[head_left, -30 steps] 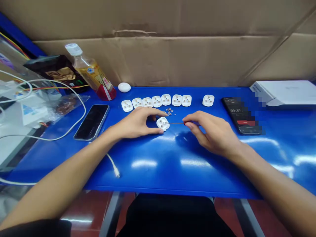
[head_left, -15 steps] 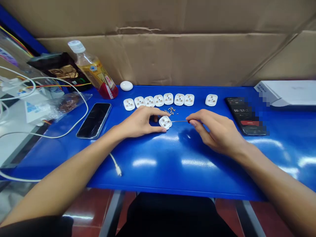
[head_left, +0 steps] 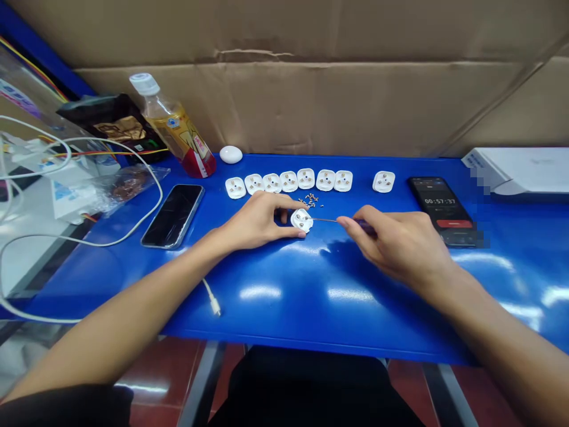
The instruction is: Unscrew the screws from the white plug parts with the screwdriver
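My left hand (head_left: 262,222) pinches a white plug housing (head_left: 301,220) with metal terminals between thumb and fingers, low over the blue table. In my right hand (head_left: 391,237) is a screwdriver (head_left: 326,220), its thin shaft pointing left to the housing; its handle is mostly covered by my fingers. Whether the tip sits in a screw is too small to tell. Just behind the housing lies a pile of small brass-coloured screws (head_left: 311,200). Farther back several similar white plug housings (head_left: 306,178) stand in a row, with one more housing (head_left: 383,181) apart on the right.
A phone (head_left: 173,215) and a tilted drink bottle (head_left: 178,127) are on the left, near white cables (head_left: 213,302). A white oval object (head_left: 231,155) stands at the back. On the right lie a phone with a running timer (head_left: 444,207) and a white box (head_left: 524,169). Cardboard (head_left: 355,107) lines the back.
My right hand has turned and shifted slightly, the fingers now wrapped more around the screwdriver handle. My left hand keeps its hold on the plug housing. The whole view has moved a little.
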Demonstrator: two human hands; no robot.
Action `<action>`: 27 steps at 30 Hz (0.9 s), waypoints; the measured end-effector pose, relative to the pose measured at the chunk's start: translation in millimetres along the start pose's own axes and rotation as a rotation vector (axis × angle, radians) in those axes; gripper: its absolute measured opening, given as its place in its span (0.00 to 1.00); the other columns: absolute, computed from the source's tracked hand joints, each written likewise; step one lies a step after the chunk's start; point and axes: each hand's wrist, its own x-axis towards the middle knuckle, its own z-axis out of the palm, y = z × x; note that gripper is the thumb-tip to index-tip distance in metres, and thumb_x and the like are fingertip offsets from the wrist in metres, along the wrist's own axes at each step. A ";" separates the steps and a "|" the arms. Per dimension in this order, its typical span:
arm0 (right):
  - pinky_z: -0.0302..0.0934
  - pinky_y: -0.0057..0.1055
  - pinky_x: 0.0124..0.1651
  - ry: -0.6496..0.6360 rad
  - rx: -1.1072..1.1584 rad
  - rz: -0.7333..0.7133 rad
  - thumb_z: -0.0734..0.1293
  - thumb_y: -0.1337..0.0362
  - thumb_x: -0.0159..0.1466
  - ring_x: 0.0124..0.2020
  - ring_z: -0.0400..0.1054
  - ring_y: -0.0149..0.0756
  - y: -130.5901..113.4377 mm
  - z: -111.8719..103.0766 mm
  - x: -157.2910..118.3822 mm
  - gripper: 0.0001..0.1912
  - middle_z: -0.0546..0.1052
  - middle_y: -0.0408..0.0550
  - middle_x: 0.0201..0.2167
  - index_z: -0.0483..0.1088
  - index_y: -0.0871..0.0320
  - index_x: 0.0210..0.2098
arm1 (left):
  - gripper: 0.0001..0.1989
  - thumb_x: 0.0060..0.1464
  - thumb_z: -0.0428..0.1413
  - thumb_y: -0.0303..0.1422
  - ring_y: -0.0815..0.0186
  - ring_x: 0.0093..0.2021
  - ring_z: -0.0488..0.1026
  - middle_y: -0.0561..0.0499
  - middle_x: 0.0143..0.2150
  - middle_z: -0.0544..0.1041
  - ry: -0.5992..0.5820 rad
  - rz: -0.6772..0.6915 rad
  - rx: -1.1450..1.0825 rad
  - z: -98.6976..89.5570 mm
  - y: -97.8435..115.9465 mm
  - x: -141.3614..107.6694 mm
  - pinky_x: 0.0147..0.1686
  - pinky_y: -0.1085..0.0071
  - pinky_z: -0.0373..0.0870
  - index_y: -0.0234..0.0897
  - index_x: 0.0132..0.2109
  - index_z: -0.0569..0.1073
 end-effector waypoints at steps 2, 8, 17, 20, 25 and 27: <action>0.43 0.37 0.24 -0.017 -0.047 0.002 0.61 0.51 0.76 0.16 0.62 0.36 -3.5 -2.9 0.2 0.23 0.71 0.44 0.16 0.70 0.56 0.29 | 0.27 0.53 0.71 0.46 0.65 0.33 0.73 0.51 0.37 0.82 0.019 -0.017 -0.010 2.7 1.3 0.5 0.35 0.69 0.65 0.38 0.56 0.83; 0.60 0.38 0.34 -0.182 0.176 -0.117 0.59 0.68 0.74 0.36 0.73 0.45 1.4 -14.2 7.2 0.10 0.78 0.53 0.35 0.71 0.56 0.38 | 0.25 0.53 0.71 0.44 0.65 0.33 0.74 0.50 0.39 0.83 0.005 0.002 -0.028 5.0 3.7 0.9 0.35 0.70 0.66 0.39 0.56 0.83; 0.56 0.34 0.29 -0.086 0.171 0.047 0.60 0.61 0.76 0.25 0.73 0.39 -3.0 -8.8 5.0 0.10 0.80 0.46 0.28 0.72 0.57 0.47 | 0.24 0.54 0.71 0.44 0.65 0.34 0.74 0.50 0.40 0.83 -0.009 0.031 -0.033 5.8 7.8 0.4 0.37 0.69 0.67 0.37 0.55 0.84; 0.66 0.35 0.38 -0.108 0.311 -0.067 0.62 0.66 0.75 0.36 0.77 0.41 -0.5 -12.6 7.1 0.10 0.82 0.50 0.39 0.69 0.58 0.54 | 0.23 0.55 0.70 0.44 0.66 0.34 0.73 0.50 0.39 0.83 -0.017 0.031 -0.033 5.2 7.4 0.4 0.37 0.70 0.67 0.38 0.55 0.84; 0.69 0.43 0.42 -0.121 0.277 -0.196 0.63 0.63 0.74 0.41 0.77 0.49 4.3 -16.2 9.0 0.11 0.81 0.57 0.41 0.69 0.61 0.53 | 0.25 0.55 0.70 0.44 0.66 0.33 0.73 0.51 0.38 0.82 -0.018 0.032 -0.054 5.3 5.1 -0.1 0.36 0.70 0.66 0.38 0.57 0.83; 0.70 0.42 0.38 -0.073 0.235 -0.105 0.63 0.61 0.74 0.37 0.78 0.48 3.7 -14.2 8.2 0.13 0.82 0.56 0.39 0.69 0.61 0.53 | 0.25 0.56 0.69 0.44 0.66 0.34 0.74 0.50 0.40 0.83 -0.030 0.040 -0.065 6.0 4.9 -0.4 0.36 0.70 0.67 0.38 0.58 0.82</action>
